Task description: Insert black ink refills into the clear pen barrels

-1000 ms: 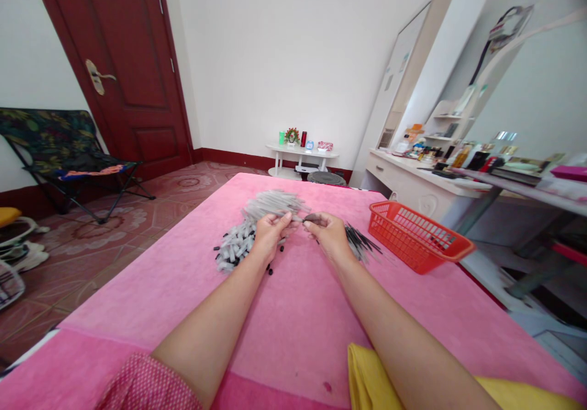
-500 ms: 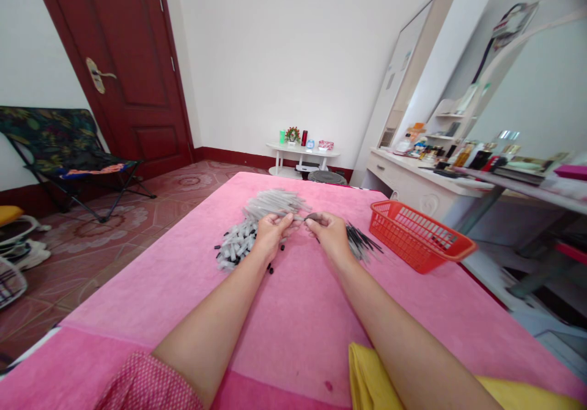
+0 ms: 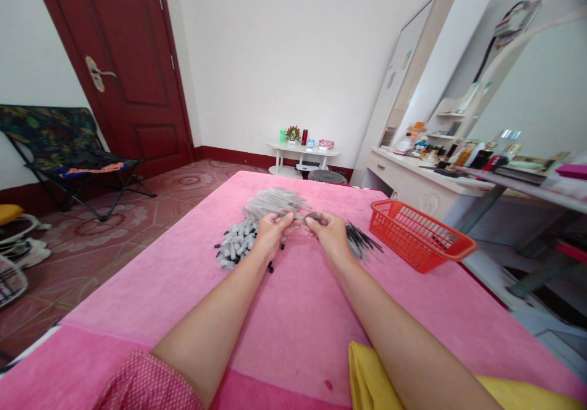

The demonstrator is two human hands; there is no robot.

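Observation:
Both my hands meet over the middle of the pink cloth-covered table (image 3: 293, 324). My left hand (image 3: 270, 234) is closed in a pinch on a thin grey tube. My right hand (image 3: 329, 231) is also closed, pinching the other end of a small dark piece where the two hands touch. Beyond and left of my left hand lies a heap of grey tubes (image 3: 274, 201) and a heap of short grey caps with black ends (image 3: 237, 244). Just right of my right hand lies a bundle of thin black sticks (image 3: 361, 242).
A red plastic basket (image 3: 419, 234) stands on the table's right side. A white dresser (image 3: 415, 181) with bottles is at the right, a small white table (image 3: 302, 152) by the far wall, a folding chair (image 3: 59, 153) and dark red door (image 3: 123, 62) at the left.
Hardly anything differs; the hands stay together at the same spot, with only slight finger movement and a small shift of the view.

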